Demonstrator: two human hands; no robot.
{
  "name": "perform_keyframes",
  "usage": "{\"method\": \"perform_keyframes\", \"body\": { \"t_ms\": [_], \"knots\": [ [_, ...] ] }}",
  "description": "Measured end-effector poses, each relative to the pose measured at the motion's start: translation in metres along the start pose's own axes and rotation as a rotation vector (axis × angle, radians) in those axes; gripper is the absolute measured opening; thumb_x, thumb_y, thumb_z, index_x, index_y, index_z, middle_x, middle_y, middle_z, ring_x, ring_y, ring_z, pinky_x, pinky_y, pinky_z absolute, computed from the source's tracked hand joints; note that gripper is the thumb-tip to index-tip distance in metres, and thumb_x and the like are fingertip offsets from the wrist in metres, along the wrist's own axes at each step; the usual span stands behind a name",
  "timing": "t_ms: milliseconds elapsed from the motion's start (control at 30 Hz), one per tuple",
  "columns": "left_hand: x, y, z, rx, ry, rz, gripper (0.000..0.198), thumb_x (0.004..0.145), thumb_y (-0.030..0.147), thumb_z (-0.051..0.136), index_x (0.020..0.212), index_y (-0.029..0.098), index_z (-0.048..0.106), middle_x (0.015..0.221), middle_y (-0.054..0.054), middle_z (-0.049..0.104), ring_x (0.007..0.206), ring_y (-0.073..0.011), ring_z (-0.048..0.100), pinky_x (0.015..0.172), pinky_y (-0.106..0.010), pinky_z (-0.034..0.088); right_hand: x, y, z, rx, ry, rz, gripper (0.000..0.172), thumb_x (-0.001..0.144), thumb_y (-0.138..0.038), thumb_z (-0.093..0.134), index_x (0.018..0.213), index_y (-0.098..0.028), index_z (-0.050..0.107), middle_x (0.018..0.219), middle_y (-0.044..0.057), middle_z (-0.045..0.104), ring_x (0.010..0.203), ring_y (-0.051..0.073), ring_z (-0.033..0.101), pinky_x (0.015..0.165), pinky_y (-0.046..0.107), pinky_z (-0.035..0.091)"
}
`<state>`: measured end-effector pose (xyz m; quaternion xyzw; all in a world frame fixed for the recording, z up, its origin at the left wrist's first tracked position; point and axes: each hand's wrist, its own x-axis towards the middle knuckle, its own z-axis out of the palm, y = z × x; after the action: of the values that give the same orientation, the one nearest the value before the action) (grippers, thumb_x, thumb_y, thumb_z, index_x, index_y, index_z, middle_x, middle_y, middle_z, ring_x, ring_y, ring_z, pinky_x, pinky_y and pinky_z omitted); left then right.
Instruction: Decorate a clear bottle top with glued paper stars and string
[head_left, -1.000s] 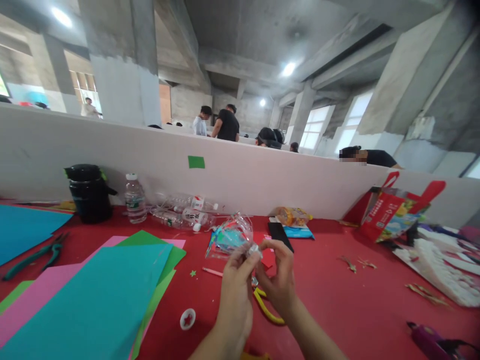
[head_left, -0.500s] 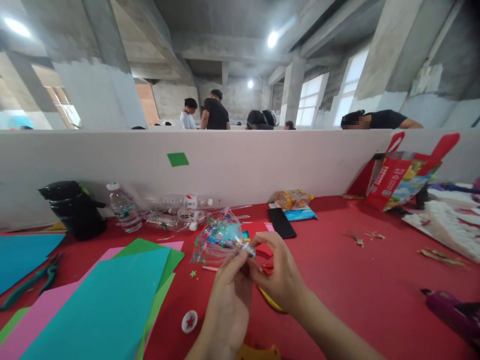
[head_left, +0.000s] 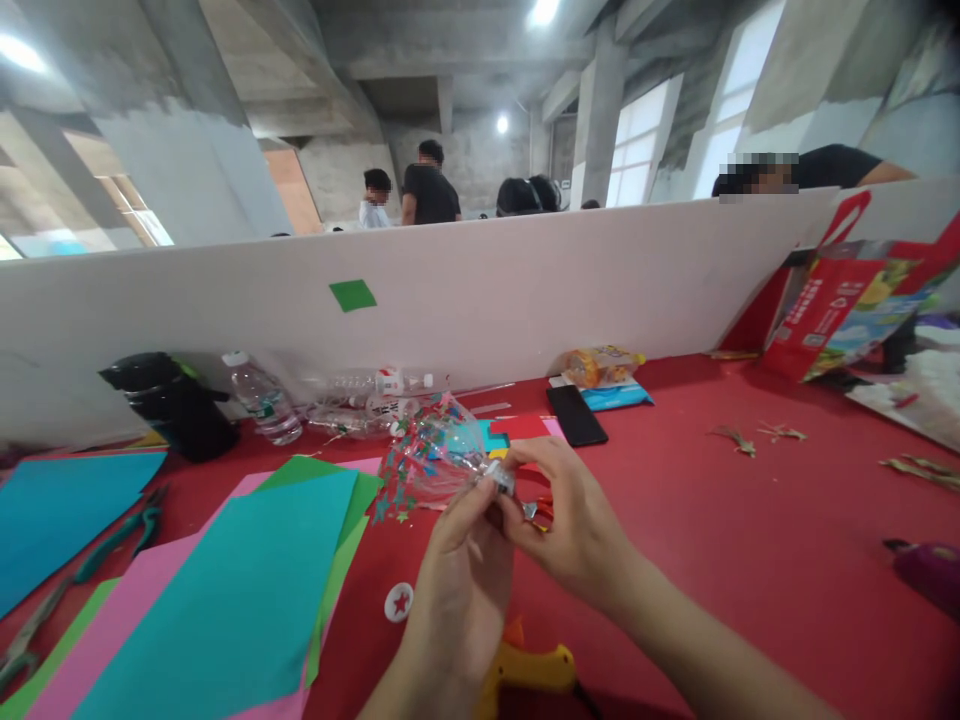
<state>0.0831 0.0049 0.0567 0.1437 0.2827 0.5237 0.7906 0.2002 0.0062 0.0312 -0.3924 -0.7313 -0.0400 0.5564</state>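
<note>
Both hands meet above the red table around a clear plastic bottle top (head_left: pixel 442 465), cut into thin strips with small red, green and blue stars along them. My left hand (head_left: pixel 466 570) pinches its narrow neck from below and the left. The thumb and fingers of my right hand (head_left: pixel 566 515) close on the same neck from the right. Something silvery (head_left: pixel 500 477) wraps or covers that neck; I cannot tell if it is tape or foil. Red-handled scissors (head_left: pixel 543 512) lie partly hidden behind my right hand. A yellow glue gun (head_left: pixel 534 668) rests below my wrists.
Coloured paper sheets (head_left: pixel 225 590) and green-handled pliers (head_left: pixel 112 545) lie at left. A black flask (head_left: pixel 176 410), a water bottle (head_left: pixel 264 400) and a phone (head_left: pixel 576 415) line the white partition (head_left: pixel 465 290). A white star-cut disc (head_left: pixel 399 602) lies nearby; a red bag (head_left: pixel 832 310) stands right.
The camera view has tilted and shifted, bringing more of the yellow glue gun into sight. Both hands keep their grip on the bottle neck, and the starred strips have swung slightly.
</note>
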Motion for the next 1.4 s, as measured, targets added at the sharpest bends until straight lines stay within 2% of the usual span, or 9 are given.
{"method": "perform_keyframes", "body": {
  "t_ms": [200,500,667,867,1000,1233,1400],
  "knots": [
    [-0.004,0.004,0.004,-0.051,0.041,-0.070,0.023,0.087,0.009,0.053,0.076,0.007,0.072,0.069,-0.006,0.068,0.061,-0.0109,0.064,0.063,-0.020,0.054,0.002,-0.004,-0.004,0.016,-0.041,0.041,0.040,0.081,-0.008,0.055,0.118,-0.022,0.046,0.105,0.007,0.062,0.098,0.022,0.058,0.082,0.037,0.053],
    [-0.002,0.005,0.003,-0.074,0.090,-0.106,0.021,0.087,0.008,0.051,0.083,0.007,0.071,0.074,-0.008,0.071,0.063,-0.0132,0.067,0.061,-0.021,0.054,0.006,-0.014,-0.007,-0.098,-0.061,0.024,0.043,0.081,-0.005,0.052,0.120,-0.020,0.044,0.103,0.008,0.063,0.093,0.022,0.059,0.080,0.038,0.054],
    [-0.002,0.005,0.004,-0.054,0.105,-0.071,0.021,0.086,0.007,0.051,0.079,0.008,0.071,0.073,-0.008,0.072,0.062,-0.0146,0.068,0.059,-0.023,0.056,0.005,-0.012,-0.008,-0.070,-0.039,-0.023,0.041,0.084,-0.006,0.053,0.120,-0.020,0.042,0.105,0.008,0.063,0.095,0.022,0.057,0.084,0.038,0.052],
    [-0.002,0.004,0.002,-0.042,0.114,-0.044,0.017,0.083,0.006,0.054,0.081,0.008,0.071,0.075,-0.008,0.072,0.065,-0.0140,0.068,0.061,-0.022,0.056,0.004,-0.009,-0.007,-0.022,-0.029,-0.007,0.039,0.083,-0.006,0.055,0.117,-0.021,0.044,0.102,0.007,0.062,0.093,0.022,0.056,0.085,0.038,0.052],
    [-0.002,0.003,-0.001,-0.023,0.075,-0.056,0.012,0.080,0.009,0.059,0.081,0.007,0.071,0.075,-0.007,0.071,0.065,-0.0129,0.066,0.061,-0.020,0.055,0.002,-0.008,-0.004,-0.025,-0.004,-0.026,0.041,0.083,-0.007,0.056,0.120,-0.020,0.044,0.105,0.008,0.062,0.095,0.022,0.056,0.086,0.037,0.051],
    [-0.001,0.003,-0.003,-0.011,0.056,-0.025,0.011,0.071,0.010,0.069,0.081,0.007,0.071,0.077,-0.006,0.070,0.067,-0.0131,0.065,0.063,-0.020,0.055,0.002,-0.006,-0.003,-0.012,-0.051,0.040,0.031,0.081,-0.008,0.059,0.108,-0.020,0.050,0.097,0.005,0.062,0.092,0.020,0.056,0.083,0.033,0.051],
    [-0.001,0.002,-0.002,0.007,0.075,-0.006,0.010,0.069,0.010,0.070,0.078,0.008,0.071,0.078,-0.006,0.071,0.068,-0.0132,0.065,0.064,-0.022,0.056,0.001,-0.005,-0.001,-0.011,-0.009,-0.022,0.031,0.083,-0.007,0.057,0.110,-0.019,0.049,0.098,0.006,0.062,0.093,0.020,0.056,0.085,0.033,0.050]
  ]
}}
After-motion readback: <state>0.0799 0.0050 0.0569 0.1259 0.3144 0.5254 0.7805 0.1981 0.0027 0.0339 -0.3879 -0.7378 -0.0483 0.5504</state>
